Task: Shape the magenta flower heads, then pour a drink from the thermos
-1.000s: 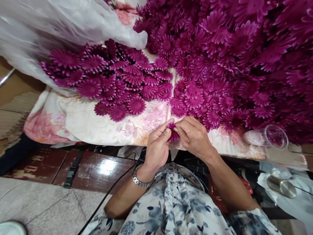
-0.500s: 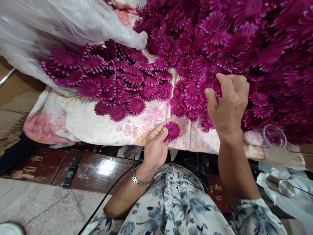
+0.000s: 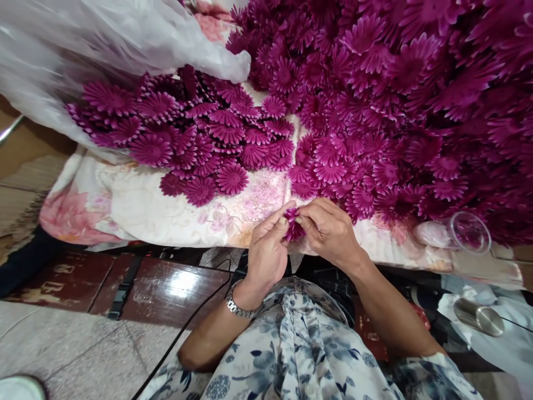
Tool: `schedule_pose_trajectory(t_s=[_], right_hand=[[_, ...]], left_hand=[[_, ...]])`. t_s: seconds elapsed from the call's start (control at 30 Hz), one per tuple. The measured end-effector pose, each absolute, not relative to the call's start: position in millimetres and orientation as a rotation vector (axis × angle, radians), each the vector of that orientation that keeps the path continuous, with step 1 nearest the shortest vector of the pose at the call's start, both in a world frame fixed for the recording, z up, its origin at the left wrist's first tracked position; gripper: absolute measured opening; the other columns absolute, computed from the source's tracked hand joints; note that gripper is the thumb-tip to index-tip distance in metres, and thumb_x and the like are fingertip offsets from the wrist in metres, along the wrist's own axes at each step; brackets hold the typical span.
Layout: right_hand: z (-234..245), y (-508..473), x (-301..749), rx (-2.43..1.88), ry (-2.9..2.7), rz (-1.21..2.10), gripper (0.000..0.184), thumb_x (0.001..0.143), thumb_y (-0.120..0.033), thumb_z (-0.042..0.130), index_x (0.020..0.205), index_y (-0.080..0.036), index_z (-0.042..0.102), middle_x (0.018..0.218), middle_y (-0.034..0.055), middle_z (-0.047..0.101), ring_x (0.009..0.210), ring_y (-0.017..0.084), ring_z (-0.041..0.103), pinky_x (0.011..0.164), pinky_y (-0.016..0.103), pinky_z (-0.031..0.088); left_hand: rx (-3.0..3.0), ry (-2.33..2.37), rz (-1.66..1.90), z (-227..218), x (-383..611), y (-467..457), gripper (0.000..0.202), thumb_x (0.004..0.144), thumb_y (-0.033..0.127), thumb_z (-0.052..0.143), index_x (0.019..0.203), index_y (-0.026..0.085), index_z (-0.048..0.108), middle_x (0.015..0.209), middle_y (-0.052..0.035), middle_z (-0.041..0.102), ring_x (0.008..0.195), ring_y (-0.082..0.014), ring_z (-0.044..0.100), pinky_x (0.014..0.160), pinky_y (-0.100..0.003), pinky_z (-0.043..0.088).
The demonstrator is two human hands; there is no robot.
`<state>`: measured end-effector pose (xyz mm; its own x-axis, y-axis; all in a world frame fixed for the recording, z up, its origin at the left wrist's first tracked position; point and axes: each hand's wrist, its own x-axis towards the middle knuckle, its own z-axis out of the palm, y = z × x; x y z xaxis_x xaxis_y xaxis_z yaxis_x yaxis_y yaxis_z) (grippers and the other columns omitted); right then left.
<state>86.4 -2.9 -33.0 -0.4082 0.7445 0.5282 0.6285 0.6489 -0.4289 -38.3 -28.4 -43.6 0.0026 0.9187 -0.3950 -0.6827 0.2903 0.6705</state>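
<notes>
In the head view, just below the centre of the frame, the left hand [image 3: 266, 250] and the right hand [image 3: 328, 230] meet at the near edge of a floral cloth [image 3: 125, 203], and between them they hold 1 small magenta flower piece [image 3: 292, 225]. The left hand's thumb and forefinger are closed on the flower's left side, the other fingers curled under it; the right hand's fingertips [image 3: 300, 221] pinch its right side, so both hands are nearly shut with only the flower between them. How many layers the held flower has cannot be told, since the fingers cover most of it. A metal wristwatch [image 3: 238, 306] sits on the left wrist. Just beyond the hands, filling the upper right of the frame, lies a large heap of the same magenta flowers [image 3: 395, 100]. A smaller pile of flowers [image 3: 195, 139] lies in the upper left half, partly under a translucent plastic bag [image 3: 104, 44] that spreads across the upper left corner. At the right edge of the frame, near the cloth's border, a clear plastic cup [image 3: 468, 232] lies on its side. Lower right, a metal cylinder [image 3: 478, 318] rests on pale material. A black cable [image 3: 183, 328] runs across the lower middle, over dark red boards [image 3: 166, 289].
</notes>
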Motion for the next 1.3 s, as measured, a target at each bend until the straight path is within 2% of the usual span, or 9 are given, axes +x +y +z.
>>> schedule_pose_trajectory(t_s=[0.17, 0.3, 0.4, 0.53, 0.67, 0.77, 1.0, 1.17, 1.3], right_hand=[[-15.2, 14.3, 100.4, -1.160, -1.939, 0.045, 0.013, 0.087, -0.017, 0.052, 0.074, -0.018, 0.056, 0.064, 0.0001, 0.054, 0.060, 0.012, 0.050, 0.057, 0.025, 0.041], [0.4, 40.3, 129.8, -1.387, -1.825, -0.397, 0.013, 0.089, -0.027, 0.052, 0.089, -0.017, 0.061, 0.081, 0.0063, 0.058, 0.081, 0.019, 0.054, 0.074, 0.035, 0.042], [5.2, 38.3, 136.0, -1.464, -1.841, -0.484, 0.021, 0.088, -0.030, 0.054, 0.103, -0.017, 0.060, 0.095, 0.0102, 0.060, 0.093, 0.023, 0.054, 0.082, 0.041, 0.042], [-5.2, 7.9, 110.9, -1.245, -2.072, -0.053, 0.009, 0.086, -0.024, 0.056, 0.090, -0.018, 0.061, 0.080, 0.0052, 0.062, 0.078, 0.017, 0.056, 0.072, 0.031, 0.047], [-25.1, -10.1, 88.9, -1.192, -2.237, 0.361, 0.009, 0.087, -0.021, 0.053, 0.081, -0.017, 0.057, 0.076, 0.0043, 0.057, 0.072, 0.016, 0.055, 0.066, 0.028, 0.047], [-34.3, -9.9, 88.6, -1.155, -2.192, 0.368, 0.015, 0.089, -0.018, 0.050, 0.075, -0.018, 0.054, 0.071, 0.0029, 0.056, 0.069, 0.014, 0.054, 0.064, 0.027, 0.046], [-31.5, -10.6, 89.2, -1.115, -2.132, 0.241, 0.015, 0.088, -0.012, 0.049, 0.074, -0.017, 0.055, 0.067, 0.0040, 0.057, 0.065, 0.014, 0.054, 0.063, 0.026, 0.046], [-29.3, -12.0, 83.6, -1.102, -2.044, 0.217, 0.013, 0.086, -0.010, 0.051, 0.074, -0.017, 0.053, 0.067, 0.0031, 0.057, 0.066, 0.014, 0.055, 0.063, 0.026, 0.046], [-25.4, -12.7, 87.2, -1.152, -1.887, 0.312, 0.012, 0.086, -0.014, 0.052, 0.075, -0.018, 0.053, 0.066, -0.0009, 0.053, 0.061, 0.010, 0.052, 0.057, 0.023, 0.044]], left_hand=[[0.330, 0.934, 1.333, -44.4, -40.2, -29.6, 0.032, 0.064, 0.028, 0.078, 0.095, 0.018, 0.074, 0.087, -0.0040, 0.073, 0.076, -0.0119, 0.063, 0.071, -0.021, 0.048], [0.319, 0.926, 1.287, -40.2, -41.0, -29.3, 0.039, 0.063, 0.031, 0.079, 0.099, 0.017, 0.073, 0.082, -0.0056, 0.072, 0.075, -0.0138, 0.064, 0.071, -0.024, 0.049], [0.302, 0.922, 1.265, -36.6, -40.6, -28.5, 0.040, 0.062, 0.031, 0.079, 0.099, 0.017, 0.073, 0.078, -0.0053, 0.072, 0.074, -0.0138, 0.063, 0.068, -0.022, 0.048], [0.276, 0.913, 1.270, -35.5, -38.9, -27.0, 0.034, 0.064, 0.027, 0.078, 0.096, 0.017, 0.074, 0.079, -0.0039, 0.071, 0.071, -0.0098, 0.060, 0.067, -0.018, 0.047], [0.260, 0.885, 1.236, -38.2, -37.1, -27.6, 0.029, 0.067, 0.025, 0.074, 0.096, 0.017, 0.074, 0.086, -0.0062, 0.071, 0.075, -0.0117, 0.060, 0.069, -0.020, 0.048], [0.295, 0.909, 1.207, -40.2, -36.5, -29.7, 0.031, 0.066, 0.024, 0.074, 0.097, 0.017, 0.074, 0.089, -0.0069, 0.072, 0.076, -0.0122, 0.060, 0.068, -0.020, 0.047], [0.328, 0.916, 1.248, -38.2, -34.5, -30.7, 0.032, 0.061, 0.028, 0.079, 0.092, 0.021, 0.075, 0.094, -0.0051, 0.072, 0.102, -0.0190, 0.060, 0.095, -0.030, 0.042], [0.294, 0.921, 1.283, -35.8, -35.2, -30.7, 0.032, 0.061, 0.027, 0.078, 0.093, 0.019, 0.075, 0.093, -0.0060, 0.073, 0.102, -0.0200, 0.061, 0.097, -0.031, 0.042], [0.303, 0.925, 1.311, -37.9, -38.9, -31.1, 0.031, 0.064, 0.025, 0.076, 0.094, 0.018, 0.074, 0.090, -0.0060, 0.073, 0.088, -0.0166, 0.064, 0.086, -0.027, 0.047]])
